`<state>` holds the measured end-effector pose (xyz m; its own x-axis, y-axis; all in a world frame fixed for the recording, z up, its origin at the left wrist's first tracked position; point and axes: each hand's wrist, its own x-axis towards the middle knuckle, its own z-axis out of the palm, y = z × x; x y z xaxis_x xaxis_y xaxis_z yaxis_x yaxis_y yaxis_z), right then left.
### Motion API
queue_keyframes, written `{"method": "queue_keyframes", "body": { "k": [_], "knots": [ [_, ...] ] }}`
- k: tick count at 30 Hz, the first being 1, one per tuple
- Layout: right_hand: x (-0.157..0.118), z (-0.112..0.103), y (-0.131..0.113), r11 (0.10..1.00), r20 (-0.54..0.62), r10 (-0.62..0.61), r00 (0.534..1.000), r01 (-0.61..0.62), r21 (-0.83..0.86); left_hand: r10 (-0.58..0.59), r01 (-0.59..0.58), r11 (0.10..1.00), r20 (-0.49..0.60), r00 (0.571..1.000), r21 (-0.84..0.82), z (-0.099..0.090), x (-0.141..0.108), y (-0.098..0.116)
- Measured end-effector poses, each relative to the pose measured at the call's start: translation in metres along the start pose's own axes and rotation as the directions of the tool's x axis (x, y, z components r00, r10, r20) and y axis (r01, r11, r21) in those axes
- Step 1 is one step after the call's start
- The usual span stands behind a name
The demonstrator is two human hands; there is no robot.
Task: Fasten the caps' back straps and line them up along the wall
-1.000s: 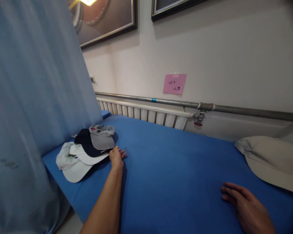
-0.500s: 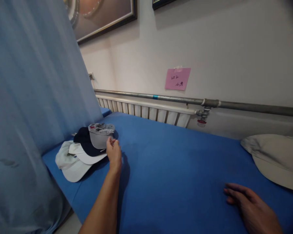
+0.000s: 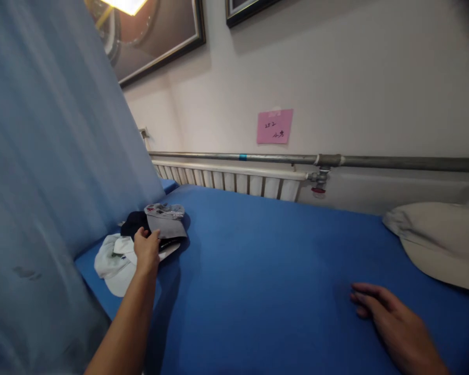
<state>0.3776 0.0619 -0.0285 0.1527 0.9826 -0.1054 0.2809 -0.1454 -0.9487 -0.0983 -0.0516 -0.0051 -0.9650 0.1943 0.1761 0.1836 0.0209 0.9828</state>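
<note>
On the left of the blue surface, several caps overlap: a grey cap (image 3: 167,225) with lettering on top, a dark navy cap (image 3: 132,223), and white caps (image 3: 119,273) in front. My left hand (image 3: 146,249) reaches over them, its thumb and fingers closed at the left edge of the grey cap's brim, which looks tilted. It hides part of the navy cap and the white brim below. My right hand (image 3: 394,320) hovers over the surface at the lower right, loosely curled, fingers apart and holding nothing. Nearest to it lies a beige cap (image 3: 441,239).
The blue covered surface (image 3: 258,260) runs back to a white radiator (image 3: 234,181) and a metal pipe (image 3: 281,157) with a red-handled valve (image 3: 319,190). A blue curtain (image 3: 54,130) hangs along the left. A pink note (image 3: 274,126) is taped on the wall.
My left hand has moved left from the right side of the grey cap's brim to its left edge. The brim now points more to the right. My right hand has barely shifted.
</note>
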Motion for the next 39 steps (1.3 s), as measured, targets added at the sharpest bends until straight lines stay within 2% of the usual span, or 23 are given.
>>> {"method": "queue_keyframes", "body": {
  "k": [2,6,9,11,12,14,16,19,20,21,22,23,26,28,29,30,31,32,34,35,37,38,39],
  "knots": [
    [-0.002,-0.001,0.000,1.000,0.000,0.006,1.000,-0.006,0.010,-0.066,0.066,0.998,0.003,0.998,-0.022,0.008,0.004,0.007],
    [-0.002,-0.002,0.001,0.999,0.019,0.001,1.000,-0.002,0.054,-0.138,0.142,0.989,0.084,0.987,-0.042,0.029,0.005,0.023],
    [-0.002,-0.003,0.002,0.997,0.028,-0.013,1.000,0.011,0.073,-0.110,0.128,0.988,0.191,0.975,-0.083,0.047,-0.011,0.034],
    [-0.002,-0.003,0.004,0.995,0.032,-0.029,0.999,0.026,0.098,-0.036,0.088,0.987,0.342,0.939,-0.136,0.059,-0.033,0.041],
    [-0.002,-0.003,0.006,0.992,0.033,-0.038,0.999,0.034,0.118,0.008,0.070,0.984,0.436,0.900,-0.164,0.064,-0.047,0.043],
    [-0.001,-0.003,0.009,0.985,0.028,-0.050,0.998,0.044,0.168,0.076,0.057,0.980,0.624,0.778,-0.191,0.071,-0.075,0.047],
    [-0.001,-0.002,0.012,0.967,0.013,-0.061,0.998,0.056,0.250,0.096,0.066,0.982,0.776,0.623,-0.174,0.074,-0.101,0.048],
    [0.002,-0.001,0.017,0.927,-0.023,-0.076,0.997,0.079,0.367,0.085,-0.006,0.996,0.935,0.345,-0.089,0.081,-0.129,0.042],
    [0.003,0.000,0.019,0.925,-0.038,-0.073,0.997,0.082,0.371,0.087,-0.047,0.996,0.958,0.273,-0.078,0.085,-0.135,0.039],
    [0.004,0.000,0.021,0.925,-0.045,-0.072,0.996,0.083,0.372,0.095,-0.085,0.993,0.968,0.234,-0.077,0.090,-0.140,0.035],
    [0.004,0.001,0.023,0.925,-0.045,-0.069,0.997,0.081,0.372,0.107,-0.112,0.990,0.967,0.233,-0.082,0.096,-0.143,0.030],
    [0.004,0.001,0.024,0.924,-0.041,-0.069,0.997,0.079,0.374,0.118,-0.126,0.988,0.955,0.270,-0.087,0.101,-0.146,0.026],
    [0.004,0.002,0.029,0.920,-0.013,-0.091,0.996,0.089,0.381,0.121,-0.167,0.985,0.876,0.468,-0.047,0.115,-0.149,0.017],
    [0.004,0.003,0.032,0.918,0.004,-0.118,0.993,0.108,0.382,0.116,-0.194,0.981,0.816,0.566,-0.005,0.116,-0.153,0.018],
    [0.004,0.003,0.034,0.917,0.011,-0.133,0.991,0.119,0.380,0.119,-0.203,0.979,0.797,0.592,0.005,0.113,-0.157,0.022],
    [0.004,0.004,0.035,0.917,0.019,-0.148,0.989,0.130,0.376,0.125,-0.219,0.976,0.806,0.579,0.006,0.108,-0.164,0.027],
    [0.003,0.004,0.035,0.918,0.027,-0.164,0.986,0.143,0.369,0.137,-0.236,0.972,0.833,0.536,-0.008,0.101,-0.174,0.034],
    [0.002,0.004,0.035,0.920,0.037,-0.182,0.983,0.157,0.360,0.150,-0.255,0.966,0.878,0.454,-0.033,0.093,-0.185,0.041],
    [-0.004,0.002,0.032,0.921,0.061,-0.227,0.972,0.194,0.339,0.126,-0.361,0.926,0.992,0.020,-0.110,0.077,-0.213,0.054],
    [-0.009,0.001,0.030,0.920,0.075,-0.247,0.966,0.209,0.331,0.101,-0.407,0.902,0.986,-0.133,-0.147,0.070,-0.227,0.059],
    [-0.023,-0.002,0.022,0.907,0.137,-0.357,0.924,0.308,0.286,0.048,-0.526,0.828,0.958,-0.281,-0.196,0.064,-0.250,0.064],
    [-0.032,-0.004,0.018,0.883,0.191,-0.451,0.872,0.405,0.236,0.013,-0.602,0.770,0.949,-0.315,-0.211,0.064,-0.258,0.064],
    [-0.040,-0.006,0.015,0.832,0.265,-0.555,0.788,0.530,0.164,-0.019,-0.673,0.706,0.944,-0.329,-0.221,0.065,-0.264,0.062]
  ]
}}
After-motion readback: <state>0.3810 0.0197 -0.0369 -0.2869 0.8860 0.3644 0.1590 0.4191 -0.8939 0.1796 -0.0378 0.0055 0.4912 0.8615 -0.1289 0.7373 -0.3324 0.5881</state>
